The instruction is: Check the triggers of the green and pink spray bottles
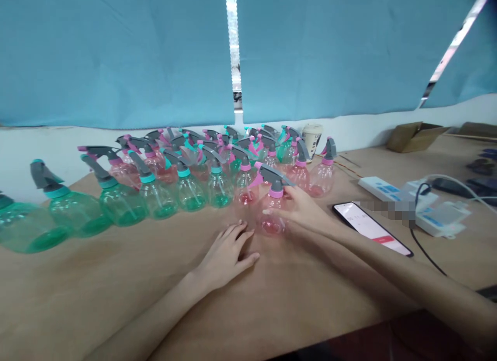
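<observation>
A clear pink spray bottle (273,222) with a grey and pink trigger head stands upright at the front of a crowd of bottles. My right hand (297,208) is closed around its right side, thumb across the front. My left hand (229,252) lies on the tabletop just left of and nearer than that bottle, fingers spread, holding nothing. Close behind stands another pink spray bottle (246,187). To the left runs a row of green spray bottles, one of them a green bottle (220,190) with a turquoise collar.
More spray bottles crowd behind toward the wall, beside a paper cup (311,138). Right of my forearm lie a phone (373,229) with a lit screen and a white power strip (407,205) with cables. An open cardboard box (413,138) sits at the far right.
</observation>
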### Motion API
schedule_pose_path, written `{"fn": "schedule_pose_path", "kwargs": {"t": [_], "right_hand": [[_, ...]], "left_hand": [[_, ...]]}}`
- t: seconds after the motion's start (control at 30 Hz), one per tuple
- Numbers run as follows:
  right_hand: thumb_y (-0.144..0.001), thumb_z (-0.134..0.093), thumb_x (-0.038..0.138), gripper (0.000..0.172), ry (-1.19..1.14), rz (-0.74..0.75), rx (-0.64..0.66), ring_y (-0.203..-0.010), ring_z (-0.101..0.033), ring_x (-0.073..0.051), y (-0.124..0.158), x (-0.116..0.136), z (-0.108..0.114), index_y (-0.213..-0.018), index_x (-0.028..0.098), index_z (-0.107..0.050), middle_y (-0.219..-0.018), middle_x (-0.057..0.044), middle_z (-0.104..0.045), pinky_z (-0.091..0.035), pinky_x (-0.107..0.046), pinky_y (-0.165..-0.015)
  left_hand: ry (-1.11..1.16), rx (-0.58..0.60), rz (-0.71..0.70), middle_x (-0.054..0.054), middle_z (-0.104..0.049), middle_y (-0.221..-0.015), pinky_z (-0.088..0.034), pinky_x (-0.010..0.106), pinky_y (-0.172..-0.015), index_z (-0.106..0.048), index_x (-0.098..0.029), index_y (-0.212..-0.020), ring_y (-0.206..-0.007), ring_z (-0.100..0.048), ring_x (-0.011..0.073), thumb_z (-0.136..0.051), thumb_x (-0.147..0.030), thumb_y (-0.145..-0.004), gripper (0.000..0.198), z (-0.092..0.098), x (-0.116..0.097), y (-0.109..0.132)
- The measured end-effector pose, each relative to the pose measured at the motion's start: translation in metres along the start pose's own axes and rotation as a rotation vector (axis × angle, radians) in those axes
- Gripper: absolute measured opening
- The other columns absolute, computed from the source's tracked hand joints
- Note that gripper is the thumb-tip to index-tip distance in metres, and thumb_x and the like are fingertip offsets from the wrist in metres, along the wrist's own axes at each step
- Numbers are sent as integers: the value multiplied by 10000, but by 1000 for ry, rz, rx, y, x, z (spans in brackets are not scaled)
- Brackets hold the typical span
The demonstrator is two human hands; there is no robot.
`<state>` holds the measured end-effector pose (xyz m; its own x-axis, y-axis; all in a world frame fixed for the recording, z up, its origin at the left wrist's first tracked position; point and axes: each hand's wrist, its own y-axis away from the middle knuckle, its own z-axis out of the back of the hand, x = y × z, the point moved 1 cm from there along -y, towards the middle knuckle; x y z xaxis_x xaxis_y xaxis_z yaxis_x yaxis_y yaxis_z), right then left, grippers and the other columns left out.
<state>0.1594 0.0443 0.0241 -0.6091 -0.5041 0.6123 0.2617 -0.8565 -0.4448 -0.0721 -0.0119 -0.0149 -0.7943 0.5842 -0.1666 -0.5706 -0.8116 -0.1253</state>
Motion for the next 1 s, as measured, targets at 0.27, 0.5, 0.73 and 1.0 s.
{"fn": "schedule_pose_path", "kwargs": {"t": [0.27, 0.5, 0.73, 1.0], "right_hand": [[-747, -654, 481, 399, 274, -118, -38, -983, -612, -289, -46, -17, 9, -975, 159, -590, -1009, -129, -654, -473, -379, -816], [-733, -687, 353, 427, 304, -168, -58, -1041, -629, -322, -75, -26, 2, -1086, 125, -608, -1102, -175, -667, -473, -363, -833], [-744, -684, 444, 506, 306, -190, -77, -1022, -641, -322, -89, -30, -2, -1104, 99, -596, -1079, -186, -677, -480, -352, -795], [-751, -697, 410, 592, 267, -172, -92, -1080, -613, -343, -90, -29, -5, -1185, 35, -551, -1126, -224, -653, -467, -382, -858]], "left_hand": [[6, 24, 21, 158, -433, -1442, -309, 507, -1090, -483, -143, -1330, -1351, -361, 309, -479, -494, -910, 548, 3, 0, -2], [31, 8, 17, 165, -439, -1433, -331, 534, -1061, -499, -166, -1309, -1333, -378, 330, -496, -480, -902, 514, 3, 0, -2], [41, 11, 12, 152, -468, -1398, -352, 509, -1054, -508, -174, -1287, -1306, -407, 320, -508, -430, -898, 466, 3, 0, -8], [87, -18, -22, 143, -485, -1370, -364, 494, -1049, -512, -183, -1276, -1271, -440, 309, -533, -398, -885, 448, -4, -2, -27]]}}
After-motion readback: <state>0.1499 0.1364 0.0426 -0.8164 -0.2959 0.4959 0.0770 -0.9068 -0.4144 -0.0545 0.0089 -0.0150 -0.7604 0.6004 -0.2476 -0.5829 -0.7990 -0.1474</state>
